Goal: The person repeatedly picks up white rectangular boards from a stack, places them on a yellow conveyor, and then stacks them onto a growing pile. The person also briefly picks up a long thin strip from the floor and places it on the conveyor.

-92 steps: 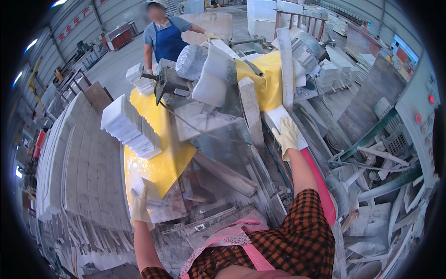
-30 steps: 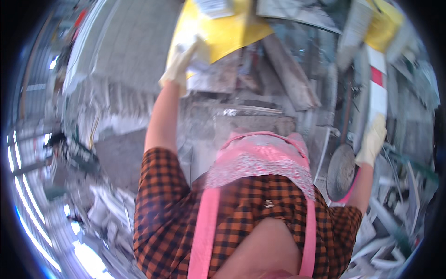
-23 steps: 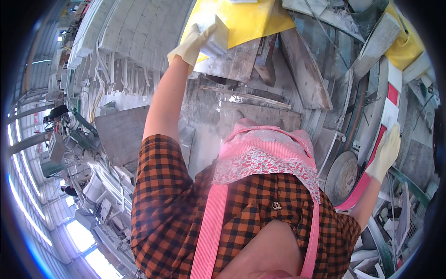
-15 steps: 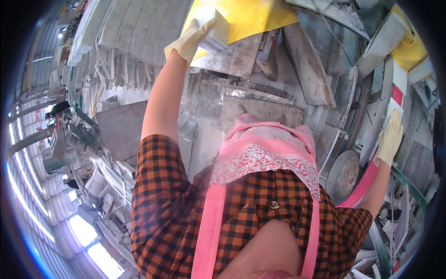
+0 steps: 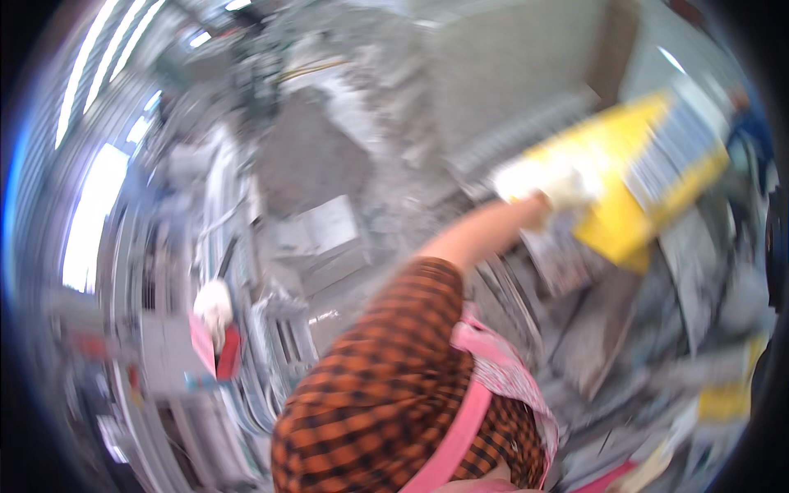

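One gloved left hand [image 5: 546,185] is touching the yellow sheet [image 5: 633,189] at upper right, whose long axis is running up-right beyond it (I'm seeing only blur, so I cannot tell its grip); the right hand [image 5: 214,302] is sitting far off, lower left.

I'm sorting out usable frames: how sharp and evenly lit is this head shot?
Head view: heavy motion blur smears everything; the gloved hand at the yellow sheet is soft, and bright window glare burns out the left rim; fisheye bends edges; only the checked sleeve reads fairly clearly.
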Demonstrator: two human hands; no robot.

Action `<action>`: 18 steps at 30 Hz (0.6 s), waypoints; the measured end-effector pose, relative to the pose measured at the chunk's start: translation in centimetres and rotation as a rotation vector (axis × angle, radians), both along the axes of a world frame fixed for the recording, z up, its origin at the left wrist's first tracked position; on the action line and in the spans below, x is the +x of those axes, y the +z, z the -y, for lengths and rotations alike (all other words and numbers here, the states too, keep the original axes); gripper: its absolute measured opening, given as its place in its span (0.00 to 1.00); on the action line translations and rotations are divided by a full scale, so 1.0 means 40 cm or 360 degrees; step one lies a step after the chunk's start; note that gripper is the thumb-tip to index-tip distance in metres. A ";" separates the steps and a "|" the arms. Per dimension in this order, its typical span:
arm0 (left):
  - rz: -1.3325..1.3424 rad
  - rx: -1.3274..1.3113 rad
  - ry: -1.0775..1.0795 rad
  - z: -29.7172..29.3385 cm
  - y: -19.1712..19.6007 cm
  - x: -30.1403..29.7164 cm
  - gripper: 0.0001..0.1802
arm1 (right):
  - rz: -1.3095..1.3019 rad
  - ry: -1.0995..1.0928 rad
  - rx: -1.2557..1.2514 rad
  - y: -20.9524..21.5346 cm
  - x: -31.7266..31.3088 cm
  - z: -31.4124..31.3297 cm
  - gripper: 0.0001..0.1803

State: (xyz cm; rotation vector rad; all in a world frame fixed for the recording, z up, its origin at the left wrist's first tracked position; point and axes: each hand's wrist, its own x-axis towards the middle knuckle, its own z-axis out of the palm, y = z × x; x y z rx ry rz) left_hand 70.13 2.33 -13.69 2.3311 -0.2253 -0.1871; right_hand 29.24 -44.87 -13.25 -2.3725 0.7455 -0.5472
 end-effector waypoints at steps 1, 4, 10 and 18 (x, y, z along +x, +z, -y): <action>-0.0132 -0.0264 -0.0049 0.012 -0.006 -0.015 0.49 | 0.0031 0.0029 -0.0177 -0.019 0.055 -0.021 0.25; -0.0168 -0.0356 0.0054 0.029 -0.019 -0.017 0.49 | 0.0077 0.0221 -0.0415 -0.087 0.263 -0.150 0.25; -0.0016 -0.0314 0.0290 0.054 -0.016 -0.043 0.39 | 0.0298 0.0485 0.0084 -0.074 0.669 -0.663 0.26; -0.0370 -0.0586 0.0204 -0.009 0.076 -0.077 0.37 | 0.0603 0.0840 0.0649 -0.001 0.756 -1.005 0.28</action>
